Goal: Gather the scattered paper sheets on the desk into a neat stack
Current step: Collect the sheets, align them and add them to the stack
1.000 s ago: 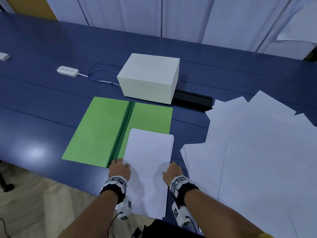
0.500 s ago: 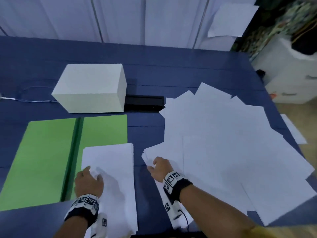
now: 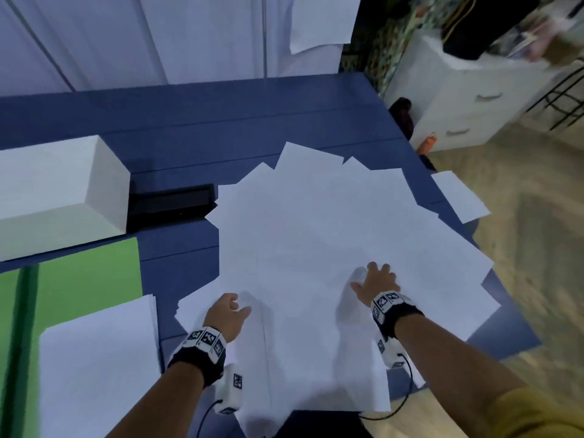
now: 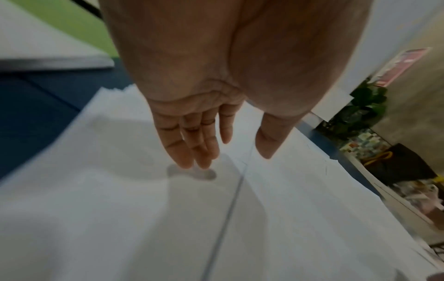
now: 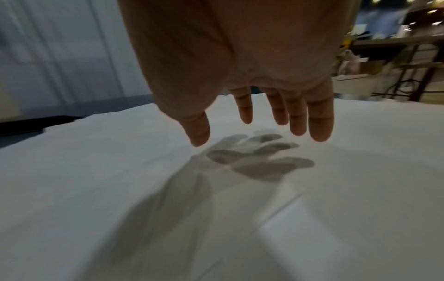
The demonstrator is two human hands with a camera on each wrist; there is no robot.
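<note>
Both hands are reaching over the big mess of loose sheets (image 3: 316,235) that is lying on the blue desk (image 3: 221,121), to the right of the neat stack (image 3: 94,358). The neat stack is sitting partly on the green folder (image 3: 79,273), with a strip of bare desk between it and the mess.

The left hand (image 3: 226,316) is hanging over the near left corner of the mess. Its fingers (image 4: 190,150) are straight and loose, with the tips almost touching the paper, and it is holding nothing. The right hand (image 3: 374,284) is hovering over the middle of the mess, farther from the neat stack. Its fingers (image 5: 320,123) are spread and it is holding nothing too; its shadow on the paper is showing a small gap under it.

The step in hand looks like going for the next bunch of sheets. I think the hands need to come down flat, press lightly, and slide the sheets together, then carry them over to the neat stack. Some sheets are poking past the desk edge far from the neat stack, so a rough push could send them to the floor, where one sheet (image 3: 458,197) seems to be lying already.

Half a second ago the left hand was resting on the neat stack, and the right hand was at the left edge of the mess. Now the left hand is off the stack, and both are over the loose sheets.
</note>
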